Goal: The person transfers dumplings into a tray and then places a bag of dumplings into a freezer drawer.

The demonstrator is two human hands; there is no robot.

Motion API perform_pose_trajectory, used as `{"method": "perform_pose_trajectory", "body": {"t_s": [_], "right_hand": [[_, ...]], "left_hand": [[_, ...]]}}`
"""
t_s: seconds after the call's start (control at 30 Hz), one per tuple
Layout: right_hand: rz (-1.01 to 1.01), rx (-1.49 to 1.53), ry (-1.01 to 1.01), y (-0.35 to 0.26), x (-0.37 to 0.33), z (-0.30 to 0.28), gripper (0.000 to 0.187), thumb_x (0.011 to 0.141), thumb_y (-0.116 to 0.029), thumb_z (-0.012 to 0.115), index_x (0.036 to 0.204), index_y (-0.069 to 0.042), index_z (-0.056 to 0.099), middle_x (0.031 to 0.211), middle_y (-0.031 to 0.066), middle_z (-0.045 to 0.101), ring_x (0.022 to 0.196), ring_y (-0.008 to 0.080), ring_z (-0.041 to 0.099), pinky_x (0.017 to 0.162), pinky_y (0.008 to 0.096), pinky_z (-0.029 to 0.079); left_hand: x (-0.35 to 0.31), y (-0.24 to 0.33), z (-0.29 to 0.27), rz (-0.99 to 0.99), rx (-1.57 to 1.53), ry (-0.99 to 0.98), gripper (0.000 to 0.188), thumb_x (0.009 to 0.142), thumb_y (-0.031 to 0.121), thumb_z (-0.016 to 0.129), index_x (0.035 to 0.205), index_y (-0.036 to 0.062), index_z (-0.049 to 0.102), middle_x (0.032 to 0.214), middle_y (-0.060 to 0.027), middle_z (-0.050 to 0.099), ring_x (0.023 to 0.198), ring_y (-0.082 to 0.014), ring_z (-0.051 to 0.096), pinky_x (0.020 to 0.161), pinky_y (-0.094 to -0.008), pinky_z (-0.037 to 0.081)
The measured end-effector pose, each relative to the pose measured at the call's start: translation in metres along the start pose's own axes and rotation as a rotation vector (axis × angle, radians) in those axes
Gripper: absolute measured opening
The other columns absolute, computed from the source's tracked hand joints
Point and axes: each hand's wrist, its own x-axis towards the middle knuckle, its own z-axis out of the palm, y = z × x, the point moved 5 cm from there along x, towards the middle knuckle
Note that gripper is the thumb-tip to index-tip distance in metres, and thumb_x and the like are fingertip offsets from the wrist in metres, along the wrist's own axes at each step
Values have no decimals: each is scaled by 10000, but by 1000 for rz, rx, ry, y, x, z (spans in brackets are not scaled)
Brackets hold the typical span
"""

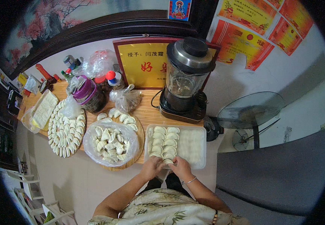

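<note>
A clear plastic tray (193, 147) lies at the table's front edge, with two columns of folded dumplings (170, 142) on its left half. At its near edge my left hand (152, 167) and my right hand (181, 167) come together. Between their closed fingertips is one pale dumpling (168, 161), at the near end of the right column; the fingers partly cover it. Left of the tray, a clear plastic bag (88, 148) spread open holds a heap of loose dumplings (111, 144). It rests on a round woven board (141, 139) with several more dumplings along its far side.
Farther left are a round board of dumplings (65, 129) and another pale-filled tray (45, 108). Behind stand a blender (187, 80), a purple-lidded jar (85, 92), a knotted plastic bag (125, 98) and a framed yellow plaque (141, 63). A fan (250, 110) stands right of the table.
</note>
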Motion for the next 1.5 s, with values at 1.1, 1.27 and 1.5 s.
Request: {"method": "perform_pose_trajectory", "body": {"t_s": [1.1, 1.27, 1.5], "right_hand": [[228, 612, 11, 82, 40, -29, 384, 784, -106, 674, 1103, 40, 518, 851, 45, 595, 706, 97, 547, 589, 233, 459], [334, 777, -19, 79, 39, -34, 369, 793, -100, 660, 1106, 45, 528, 837, 41, 611, 682, 93, 549, 585, 232, 454], [242, 710, -6, 92, 40, -25, 363, 792, -117, 664, 1087, 49, 534, 815, 41, 601, 654, 92, 538, 572, 237, 455]], "left_hand": [[67, 10, 21, -278, 384, -161, 438, 676, 347, 685, 975, 57, 550, 891, -173, 602, 827, -342, 606, 695, -443, 490], [65, 16, 23, -312, 405, -131, 429, 686, 348, 691, 978, 65, 555, 976, -179, 557, 839, -351, 599, 700, -445, 489], [63, 14, 26, -277, 296, -28, 434, 687, 338, 685, 985, 47, 565, 1007, -197, 550, 854, -365, 598, 715, -450, 491]]}}
